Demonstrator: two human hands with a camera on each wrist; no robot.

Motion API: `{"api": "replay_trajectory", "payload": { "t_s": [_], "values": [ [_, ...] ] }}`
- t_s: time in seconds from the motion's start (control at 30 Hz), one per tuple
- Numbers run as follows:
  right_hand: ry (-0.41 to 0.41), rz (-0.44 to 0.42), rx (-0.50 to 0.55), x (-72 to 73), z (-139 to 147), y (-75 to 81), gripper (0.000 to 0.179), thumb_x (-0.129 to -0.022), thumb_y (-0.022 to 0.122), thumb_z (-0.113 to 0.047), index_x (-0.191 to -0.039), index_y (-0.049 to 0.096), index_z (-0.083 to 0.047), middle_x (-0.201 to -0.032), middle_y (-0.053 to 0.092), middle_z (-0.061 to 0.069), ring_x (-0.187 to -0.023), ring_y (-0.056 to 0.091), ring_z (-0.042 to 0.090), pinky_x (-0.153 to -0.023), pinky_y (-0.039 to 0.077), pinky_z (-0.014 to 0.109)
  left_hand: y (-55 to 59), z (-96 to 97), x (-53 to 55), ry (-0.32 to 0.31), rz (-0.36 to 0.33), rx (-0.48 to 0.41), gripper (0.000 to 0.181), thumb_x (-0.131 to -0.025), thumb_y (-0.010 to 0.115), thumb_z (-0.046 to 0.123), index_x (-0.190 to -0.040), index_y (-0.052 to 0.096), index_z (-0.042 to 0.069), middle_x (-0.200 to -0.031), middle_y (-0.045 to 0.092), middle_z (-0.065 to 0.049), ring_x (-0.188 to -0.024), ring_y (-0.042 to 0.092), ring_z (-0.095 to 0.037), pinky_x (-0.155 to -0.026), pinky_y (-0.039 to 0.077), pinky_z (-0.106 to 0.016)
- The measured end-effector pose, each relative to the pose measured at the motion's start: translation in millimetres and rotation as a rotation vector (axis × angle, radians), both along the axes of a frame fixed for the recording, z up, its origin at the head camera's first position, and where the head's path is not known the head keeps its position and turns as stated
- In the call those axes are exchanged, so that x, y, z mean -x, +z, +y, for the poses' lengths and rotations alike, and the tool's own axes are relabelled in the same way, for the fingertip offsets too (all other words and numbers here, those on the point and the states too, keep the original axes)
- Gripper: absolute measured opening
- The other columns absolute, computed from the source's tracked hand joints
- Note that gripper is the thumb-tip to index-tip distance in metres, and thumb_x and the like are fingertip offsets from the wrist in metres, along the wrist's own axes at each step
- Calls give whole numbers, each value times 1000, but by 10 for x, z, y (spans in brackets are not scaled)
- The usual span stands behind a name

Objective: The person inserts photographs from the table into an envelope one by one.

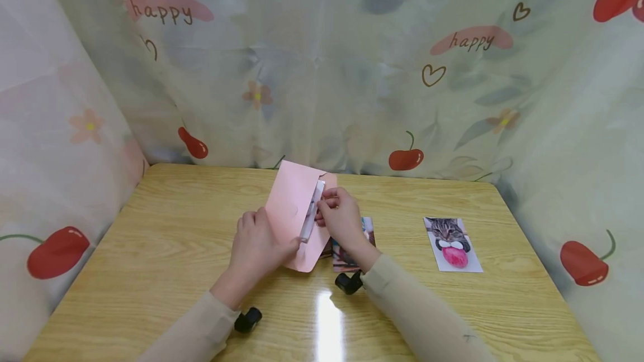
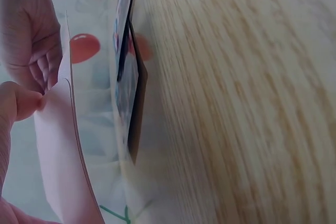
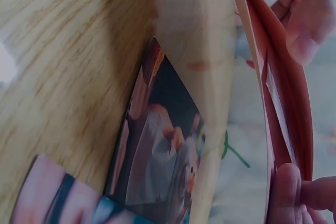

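Note:
A pink envelope [image 1: 289,200] is held tilted over the middle of the table, its long mouth facing right and gaping. My left hand [image 1: 259,239] grips its left and lower side, the thumb across the front near the mouth. Inside the mouth shows the pale edge of a card [image 1: 313,211]. The fingers of my right hand [image 1: 344,222] pinch at that edge, and in the right wrist view the fingertips [image 3: 286,187] sit within the opening. Most of the card is hidden in the envelope. Below my right wrist lie overlapping photo cards [image 1: 346,258].
A photo card of a cat with a pink ball [image 1: 453,244] lies apart on the right of the wooden table [image 1: 166,228]. Black camera mounts [image 1: 248,320] stick out by both wrists. A patterned curtain [image 1: 312,71] encloses the back and sides.

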State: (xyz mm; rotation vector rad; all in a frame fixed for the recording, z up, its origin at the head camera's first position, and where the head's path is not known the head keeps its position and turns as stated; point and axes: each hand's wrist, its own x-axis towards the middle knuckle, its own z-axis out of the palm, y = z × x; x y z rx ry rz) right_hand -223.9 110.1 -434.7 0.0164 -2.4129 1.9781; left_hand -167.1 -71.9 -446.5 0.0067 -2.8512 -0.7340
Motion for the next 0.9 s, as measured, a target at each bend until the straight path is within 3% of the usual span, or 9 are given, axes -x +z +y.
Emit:
{"api": "replay_trajectory", "payload": {
  "t_s": [0.17,0.43,0.57,0.67,0.8,0.9],
  "values": [
    [55,16,-49,-4,-50,-14,21,-95,58,-6,-116,60,0,-87,66,16,-73,68,26,-62,56,32,-18,-22,0,3,5,9,94,-64,73,65,-117,48,-8,-111,46,-26,-100,45,-37,-79,45,-48],
    [75,9,-78,-19,18,-5,23,-95,59,-12,-116,61,-4,-93,64,13,-74,67,24,-63,55,31,-68,-75,25,11,2,42,94,-64,73,65,-116,48,-10,-109,47,-26,-97,46,-37,-77,44,-48],
    [63,53,-94,-32,156,30,24,-93,63,-16,-115,61,-5,-97,62,10,-76,66,27,-63,55,34,-85,-104,41,26,-34,59,95,-64,72,66,-117,47,-10,-108,46,-25,-97,45,-36,-77,44,-47],
    [50,59,-124,-40,300,65,26,-93,64,-26,-114,62,-11,-99,63,6,-79,66,32,-58,55,43,-77,-128,47,39,-69,66,98,-65,71,67,-119,46,-11,-110,45,-25,-98,44,-36,-77,44,-47],
    [56,60,-142,-38,530,98,30,-92,65,-35,-114,60,-14,-102,63,6,-84,65,32,-65,54,51,-72,-161,52,46,-92,74,100,-66,71,67,-121,44,-11,-112,45,-26,-99,43,-36,-78,44,-47],
    [60,54,-165,-12,717,75,38,-91,66,-39,-116,58,-13,-105,62,8,-90,64,32,-74,54,47,-65,-179,49,50,-99,74,101,-66,71,67,-122,44,-12,-113,45,-27,-100,43,-37,-79,43,-48]
  ]
}}
